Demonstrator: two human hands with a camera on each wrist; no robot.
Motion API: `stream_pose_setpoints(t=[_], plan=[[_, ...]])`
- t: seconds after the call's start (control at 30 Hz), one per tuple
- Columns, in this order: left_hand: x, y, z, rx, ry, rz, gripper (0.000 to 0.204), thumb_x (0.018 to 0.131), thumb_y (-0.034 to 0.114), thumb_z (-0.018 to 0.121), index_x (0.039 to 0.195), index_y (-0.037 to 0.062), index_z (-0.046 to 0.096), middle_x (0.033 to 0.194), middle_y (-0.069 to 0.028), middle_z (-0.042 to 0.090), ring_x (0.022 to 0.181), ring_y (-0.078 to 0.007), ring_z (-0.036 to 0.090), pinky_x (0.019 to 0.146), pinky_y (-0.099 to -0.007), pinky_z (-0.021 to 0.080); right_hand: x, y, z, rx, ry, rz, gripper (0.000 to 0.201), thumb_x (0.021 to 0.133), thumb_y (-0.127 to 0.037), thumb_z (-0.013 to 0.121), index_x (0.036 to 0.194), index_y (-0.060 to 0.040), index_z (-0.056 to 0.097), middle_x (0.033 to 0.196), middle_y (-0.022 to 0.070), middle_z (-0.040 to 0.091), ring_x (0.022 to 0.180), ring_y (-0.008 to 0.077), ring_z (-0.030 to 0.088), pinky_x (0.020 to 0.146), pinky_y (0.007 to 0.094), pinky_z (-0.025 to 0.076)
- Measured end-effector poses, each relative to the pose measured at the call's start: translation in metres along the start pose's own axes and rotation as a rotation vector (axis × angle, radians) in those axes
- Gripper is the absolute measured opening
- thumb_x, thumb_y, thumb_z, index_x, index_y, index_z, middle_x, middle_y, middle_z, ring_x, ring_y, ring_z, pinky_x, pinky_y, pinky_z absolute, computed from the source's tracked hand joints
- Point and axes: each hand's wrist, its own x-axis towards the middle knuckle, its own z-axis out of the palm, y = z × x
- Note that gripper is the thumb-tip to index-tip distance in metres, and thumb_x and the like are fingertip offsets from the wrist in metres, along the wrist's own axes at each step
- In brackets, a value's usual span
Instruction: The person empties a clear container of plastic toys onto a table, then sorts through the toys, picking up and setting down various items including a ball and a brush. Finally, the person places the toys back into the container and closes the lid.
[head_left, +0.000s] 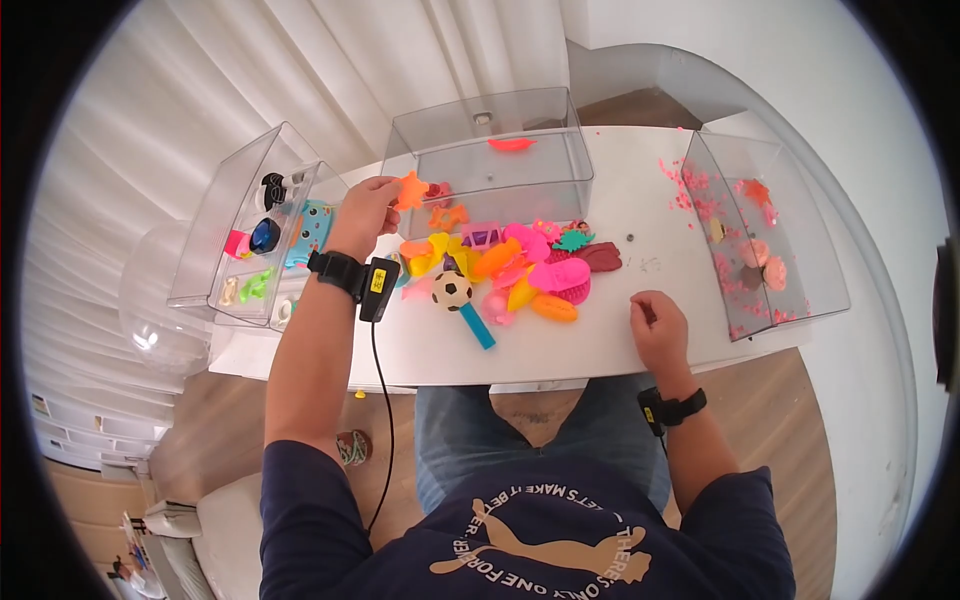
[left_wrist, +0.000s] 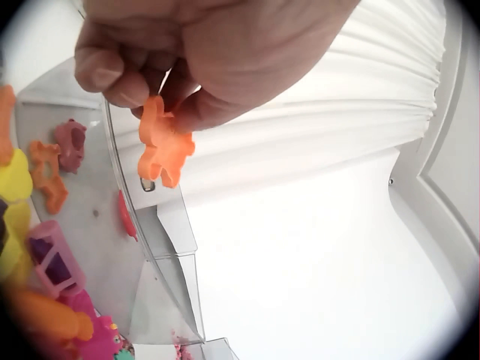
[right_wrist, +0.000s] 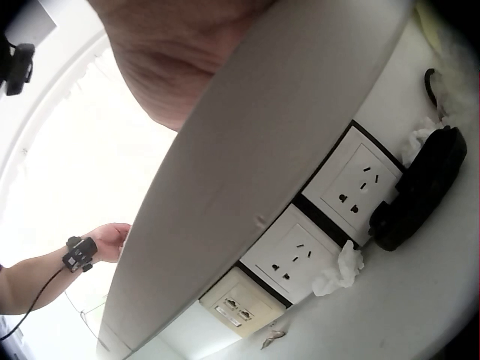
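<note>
My left hand [head_left: 368, 213] pinches an orange cookie cutter [left_wrist: 166, 144] between thumb and fingers, raised over the left side of the table. In the head view the cutter overlaps the near left corner of the middle clear bin [head_left: 400, 155]. Below it lie a second orange cutter [left_wrist: 49, 177] and a dull red toy piece [left_wrist: 71, 145]. My right hand [head_left: 660, 330] stays at the table's front edge, fingers loosely curled and holding nothing. Between the hands spreads a pile of toys, with a soccer-ball toy [head_left: 452, 291] on a blue handle [head_left: 478, 327] and a pink piece [head_left: 560, 275].
A red piece [head_left: 512, 145] lies in the middle bin. The left clear bin [head_left: 190, 285] contains several toys, among them a light blue one [head_left: 311, 230]. Pink bits and flower-like pieces [head_left: 774, 272] show in the right clear bin [head_left: 815, 300]. A cable [head_left: 384, 400] hangs from the left wrist.
</note>
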Motion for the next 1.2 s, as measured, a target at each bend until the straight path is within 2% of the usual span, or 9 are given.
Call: stream_pose_setpoints(t=[0.1, 0.2, 0.3, 0.4, 0.5, 0.63, 0.73, 1.03, 1.2], plan=[[0.007, -0.017, 0.001, 0.028, 0.154, 0.183, 0.028, 0.09, 0.017, 0.062, 0.11, -0.002, 0.064, 0.078, -0.0036, 0.063, 0.064, -0.012, 0.061, 0.056, -0.025, 0.049, 0.0, 0.004, 0.002, 0.036, 0.009, -0.008, 0.008, 0.084, -0.003, 0.065, 0.092, -0.0032, 0.066, 0.081, 0.01, 0.066, 0.068, 0.0213, 0.064, 0.064, 0.0307, 0.051], [0.006, -0.027, -0.018, 0.244, 0.176, 0.271, 0.025, 0.088, 0.012, 0.06, 0.106, -0.0026, 0.067, 0.082, -0.008, 0.068, 0.068, -0.0142, 0.066, 0.061, -0.0283, 0.054, 0.0, 0.001, 0.001, 0.021, 0.009, -0.032, 0.008, 0.084, -0.003, 0.065, 0.092, -0.0032, 0.066, 0.081, 0.0098, 0.066, 0.067, 0.021, 0.064, 0.064, 0.0305, 0.051], [-0.005, -0.029, -0.032, 0.63, -0.053, 0.151, 0.025, 0.085, 0.01, 0.06, 0.106, 0.0011, 0.069, 0.085, -0.0114, 0.07, 0.074, -0.0208, 0.07, 0.068, -0.0333, 0.056, 0.0, 0.003, 0.001, 0.008, -0.003, -0.022, 0.008, 0.084, -0.003, 0.065, 0.092, -0.0029, 0.066, 0.081, 0.0098, 0.066, 0.067, 0.0208, 0.064, 0.063, 0.0301, 0.051], [-0.008, -0.06, -0.031, 1.056, -0.154, 0.318, 0.027, 0.083, 0.009, 0.062, 0.108, 0.0056, 0.069, 0.088, -0.0148, 0.071, 0.083, -0.0289, 0.069, 0.075, -0.0395, 0.055, 0.0, 0.001, 0.001, 0.008, 0.005, -0.035, 0.008, 0.084, -0.003, 0.065, 0.092, -0.0027, 0.066, 0.081, 0.0096, 0.066, 0.068, 0.0204, 0.064, 0.064, 0.03, 0.051], [-0.008, -0.08, -0.02, 1.181, -0.132, 0.548, 0.027, 0.084, 0.01, 0.061, 0.109, 0.0084, 0.068, 0.094, -0.0158, 0.071, 0.092, -0.0342, 0.066, 0.08, -0.0435, 0.052, 0.0, 0.003, 0.001, 0.023, 0.001, -0.02, 0.008, 0.084, -0.003, 0.065, 0.092, -0.0026, 0.066, 0.081, 0.0096, 0.066, 0.068, 0.0207, 0.064, 0.064, 0.0303, 0.051], [0.002, -0.084, -0.005, 1.366, -0.236, 0.4, 0.019, 0.087, 0.011, 0.057, 0.102, 0.009, 0.067, 0.095, -0.0126, 0.07, 0.096, -0.0324, 0.066, 0.081, -0.0429, 0.053, 0.0, 0.001, 0.001, 0.007, 0.006, -0.028, 0.008, 0.084, -0.003, 0.065, 0.092, -0.0024, 0.066, 0.081, 0.0097, 0.066, 0.068, 0.0209, 0.064, 0.064, 0.0304, 0.051], [0.012, -0.104, -0.008, 1.334, -0.176, 0.525, 0.016, 0.087, 0.011, 0.057, 0.098, 0.0094, 0.067, 0.095, -0.0115, 0.069, 0.095, -0.0318, 0.066, 0.08, -0.0426, 0.053, 0.001, 0.002, 0.001, -0.003, -0.001, -0.033, 0.008, 0.084, -0.003, 0.065, 0.092, -0.0022, 0.066, 0.081, 0.0097, 0.065, 0.067, 0.0211, 0.064, 0.064, 0.0305, 0.051], [0.004, -0.089, -0.002, 1.515, -0.132, 0.438, 0.016, 0.088, 0.012, 0.055, 0.098, 0.0098, 0.068, 0.094, -0.0108, 0.068, 0.092, -0.0302, 0.066, 0.079, -0.0414, 0.054, 0.0, 0.004, 0.002, 0.01, 0.008, -0.041, 0.008, 0.084, -0.003, 0.065, 0.092, -0.0022, 0.066, 0.081, 0.01, 0.065, 0.067, 0.0212, 0.064, 0.064, 0.0304, 0.051], [-0.007, -0.072, -0.013, 1.339, -0.004, 0.593, 0.016, 0.089, 0.015, 0.057, 0.095, 0.0063, 0.068, 0.088, -0.0124, 0.067, 0.085, -0.0318, 0.067, 0.073, -0.0416, 0.054, 0.001, 0.002, 0.001, 0.017, 0.0, -0.024, 0.008, 0.084, -0.003, 0.065, 0.092, -0.0025, 0.066, 0.081, 0.0102, 0.066, 0.068, 0.0209, 0.065, 0.064, 0.03, 0.051]])
